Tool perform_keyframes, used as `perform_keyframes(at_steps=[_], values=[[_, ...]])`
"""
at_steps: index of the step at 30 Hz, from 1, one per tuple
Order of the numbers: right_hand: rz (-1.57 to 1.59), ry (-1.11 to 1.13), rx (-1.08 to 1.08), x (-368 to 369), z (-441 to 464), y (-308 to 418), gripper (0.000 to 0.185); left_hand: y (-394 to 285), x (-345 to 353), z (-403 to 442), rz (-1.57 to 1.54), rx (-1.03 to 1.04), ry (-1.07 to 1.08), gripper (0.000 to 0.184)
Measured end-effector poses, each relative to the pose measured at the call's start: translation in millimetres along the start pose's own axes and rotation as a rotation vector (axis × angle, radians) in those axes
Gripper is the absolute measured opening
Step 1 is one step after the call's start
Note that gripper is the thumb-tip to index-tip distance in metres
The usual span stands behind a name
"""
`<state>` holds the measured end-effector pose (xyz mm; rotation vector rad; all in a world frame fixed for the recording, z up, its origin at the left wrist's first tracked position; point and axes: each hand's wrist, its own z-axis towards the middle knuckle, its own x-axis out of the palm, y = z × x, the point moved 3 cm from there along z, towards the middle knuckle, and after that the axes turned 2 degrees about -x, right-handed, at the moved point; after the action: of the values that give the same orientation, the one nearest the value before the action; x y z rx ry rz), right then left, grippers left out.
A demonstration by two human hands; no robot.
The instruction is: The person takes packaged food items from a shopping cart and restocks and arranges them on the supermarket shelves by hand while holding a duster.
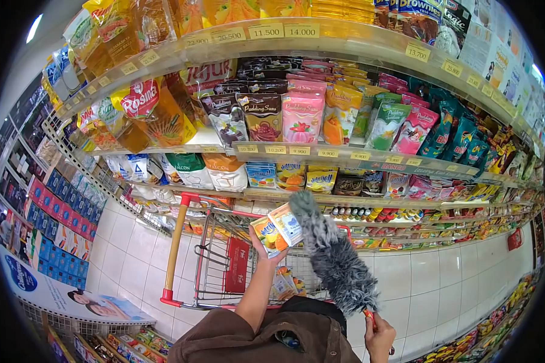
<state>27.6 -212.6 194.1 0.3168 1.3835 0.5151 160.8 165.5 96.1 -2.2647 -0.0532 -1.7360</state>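
Observation:
My left hand [263,249] is wrapped round small jelly powder boxes, with the cart below. One yellow box [269,237] shows orange fruit on its front, and a paler box [287,225] stands beside it. Low on the right, my right hand [379,340] closes round the red handle of a fluffy grey feather duster [340,263]. The duster's head slants up and left, and its light tip is next to the pale box; whether they touch I cannot tell. Similar yellow packs [287,283] lie in the red-trimmed shopping cart [215,266].
In front stands a long shelf [339,154] with pudding pouches [301,118], oil pouches [157,112] and flour bags [224,172]. Jelly packs [290,176] line a lower level. The cart's handle [174,251] is to my left. White floor tiles [430,281] extend right.

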Motion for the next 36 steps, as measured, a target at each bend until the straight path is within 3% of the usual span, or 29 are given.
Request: perform_keyframes(at_steps=[4, 7, 11, 13, 17, 20, 25, 29, 31, 32, 33, 35, 36], values=[[0.004, 0.070, -0.084, -6, 2, -4, 0.016, -8, -17, 6, 0.010, 0.019, -0.044, 0.086], [-0.080, 0.020, -0.019, -1, 5, -13, 0.016, -8, -4, 0, 0.012, 0.008, -0.001, 0.085], [-0.036, 0.051, -0.111, 3, 2, -30, 0.015, -11, 4, -2, 0.033, -0.025, -0.110, 0.083], [-0.020, 0.014, -0.156, 8, 1, -32, 0.013, -11, -1, 5, -0.001, -0.040, -0.017, 0.086], [-0.124, -0.083, -0.026, 9, 6, -30, 0.010, -6, 0, 5, -0.039, 0.001, -0.087, 0.088], [0.129, -0.094, 0.139, 18, -3, -54, 0.016, -10, 23, 13, -0.011, 0.292, -0.381, 0.085], [0.201, -0.103, 0.195, 39, -24, -74, 0.019, -11, 59, 79, 0.034, 0.524, -0.165, 0.078], [0.249, -0.095, 0.257, 44, -32, -65, 0.020, 2, 82, 137, 0.046, 0.722, -0.181, 0.079], [0.247, -0.065, 0.271, 48, -35, -63, 0.020, 8, 103, 135, 0.208, 0.947, -0.618, 0.078], [0.253, -0.055, 0.272, 49, -35, -61, 0.020, 21, 178, 81, 0.053, 0.776, -0.613, 0.078], [0.254, -0.060, 0.273, 50, -36, -62, 0.020, 23, 168, 96, 0.053, 0.774, -0.608, 0.078], [0.234, 0.014, 0.299, 53, -41, -66, 0.031, 19, 134, 141, 0.388, 1.030, -0.542, 0.085], [0.224, 0.053, 0.311, 54, -44, -68, 0.037, 25, 123, 153, 0.478, 0.829, -0.810, 0.087]])
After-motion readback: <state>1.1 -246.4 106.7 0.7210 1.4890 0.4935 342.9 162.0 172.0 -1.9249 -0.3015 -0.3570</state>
